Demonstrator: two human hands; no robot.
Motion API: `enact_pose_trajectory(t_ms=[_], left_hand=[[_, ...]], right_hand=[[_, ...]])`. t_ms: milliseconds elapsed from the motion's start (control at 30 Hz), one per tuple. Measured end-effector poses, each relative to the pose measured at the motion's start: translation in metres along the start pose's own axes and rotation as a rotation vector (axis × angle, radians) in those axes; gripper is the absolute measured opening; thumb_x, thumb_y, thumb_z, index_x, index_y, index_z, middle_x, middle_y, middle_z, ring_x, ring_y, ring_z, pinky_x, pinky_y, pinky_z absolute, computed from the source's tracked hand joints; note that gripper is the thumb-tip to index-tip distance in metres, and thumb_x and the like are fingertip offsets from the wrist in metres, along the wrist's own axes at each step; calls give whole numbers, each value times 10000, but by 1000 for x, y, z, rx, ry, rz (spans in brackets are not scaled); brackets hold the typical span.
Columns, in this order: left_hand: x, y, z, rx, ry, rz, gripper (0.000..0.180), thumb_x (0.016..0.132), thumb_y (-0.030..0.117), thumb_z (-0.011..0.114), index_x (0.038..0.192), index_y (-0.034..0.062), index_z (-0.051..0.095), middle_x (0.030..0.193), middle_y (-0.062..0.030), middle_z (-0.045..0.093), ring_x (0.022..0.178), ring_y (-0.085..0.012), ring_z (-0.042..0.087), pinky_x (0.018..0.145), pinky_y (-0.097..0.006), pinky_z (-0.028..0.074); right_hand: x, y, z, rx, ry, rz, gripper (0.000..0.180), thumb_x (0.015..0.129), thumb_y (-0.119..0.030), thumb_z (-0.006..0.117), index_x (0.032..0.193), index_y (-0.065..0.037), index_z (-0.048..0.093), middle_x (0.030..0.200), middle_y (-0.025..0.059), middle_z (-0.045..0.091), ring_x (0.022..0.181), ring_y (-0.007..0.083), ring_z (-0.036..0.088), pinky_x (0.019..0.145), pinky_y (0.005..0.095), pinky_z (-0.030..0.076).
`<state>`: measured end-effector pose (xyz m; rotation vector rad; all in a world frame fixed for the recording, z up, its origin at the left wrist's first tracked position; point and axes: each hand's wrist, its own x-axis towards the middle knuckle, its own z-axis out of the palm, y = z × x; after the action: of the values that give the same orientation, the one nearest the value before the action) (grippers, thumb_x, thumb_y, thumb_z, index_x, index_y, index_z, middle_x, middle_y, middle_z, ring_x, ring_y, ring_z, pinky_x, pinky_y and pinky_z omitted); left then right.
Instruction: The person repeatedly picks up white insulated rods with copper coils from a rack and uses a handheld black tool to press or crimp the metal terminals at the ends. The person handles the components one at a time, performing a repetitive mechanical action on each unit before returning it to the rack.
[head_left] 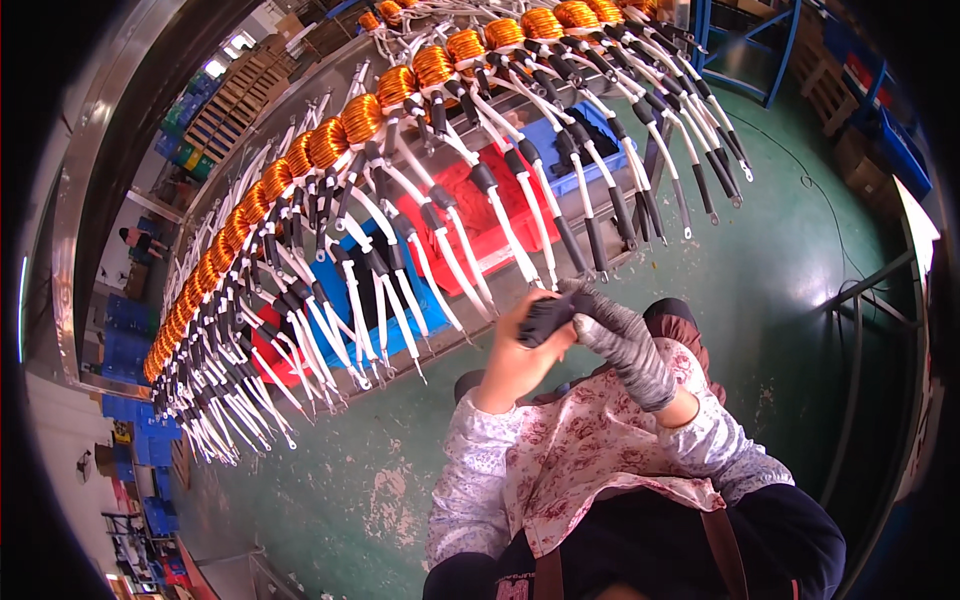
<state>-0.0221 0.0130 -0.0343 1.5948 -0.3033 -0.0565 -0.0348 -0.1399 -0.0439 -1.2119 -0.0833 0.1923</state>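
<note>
My left hand, bare, is closed around a bundle of short black sleeves. Against the bundle's far side, my right hand in a grey knitted glove has its fingers bent and pressed together; what they pinch, if anything, is hidden. Just beyond both hands hang the white-sleeved leads of a row of copper-wire coils. Many leads carry black sleeves and end in metal lugs. A white lead reaches down to the fingers of my left hand; whether it touches them I cannot tell.
Under the hanging leads stand a red bin, a blue bin and another blue bin. A metal frame rises at the left. A blue metal rack and wooden pallets stand farther off on the green floor.
</note>
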Motion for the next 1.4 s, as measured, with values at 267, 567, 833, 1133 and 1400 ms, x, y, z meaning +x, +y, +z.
enact_pose_trajectory(t_ms=[267, 567, 833, 1133, 1400], left_hand=[[25, 14, -11, -133, 47, -13, 163, 849, 124, 641, 961, 27, 576, 793, -32, 617, 653, -99, 603, 499, -209, 443], [74, -27, -23, -159, 88, -7, 168, 858, 134, 624, 971, 20, 574, 793, -76, 636, 637, -105, 589, 484, -212, 410], [76, -7, -15, -389, 32, -15, 148, 853, 134, 623, 939, 32, 557, 858, -153, 654, 577, -91, 546, 471, -199, 383], [88, -2, -9, -385, -1, -19, 116, 834, 105, 629, 909, 31, 578, 951, -137, 652, 562, -60, 524, 470, -181, 365], [85, 2, -4, -334, 11, -27, 197, 814, 116, 657, 970, 55, 553, 921, -129, 650, 528, -56, 486, 456, -177, 329]], right_hand=[[-5, -14, -12, -18, 130, -26, 284, 948, -247, 492, 1060, -16, 613, 668, -26, 508, 649, 57, 469, 608, 205, 392], [9, 39, -16, -546, 151, -249, 278, 921, -211, 507, 1093, -6, 583, 856, 135, 640, 802, 222, 616, 733, 315, 472], [7, 14, 2, -597, 201, -331, 265, 882, -189, 565, 1054, 10, 601, 852, 184, 636, 765, 283, 638, 681, 341, 487], [8, -2, 6, -404, 266, -203, 280, 894, -176, 557, 1081, 30, 586, 716, 120, 613, 635, 182, 591, 578, 308, 454], [43, -8, -12, -1128, 396, -526, 169, 879, -187, 547, 912, -26, 585, 710, 200, 576, 656, 376, 581, 566, 432, 445]])
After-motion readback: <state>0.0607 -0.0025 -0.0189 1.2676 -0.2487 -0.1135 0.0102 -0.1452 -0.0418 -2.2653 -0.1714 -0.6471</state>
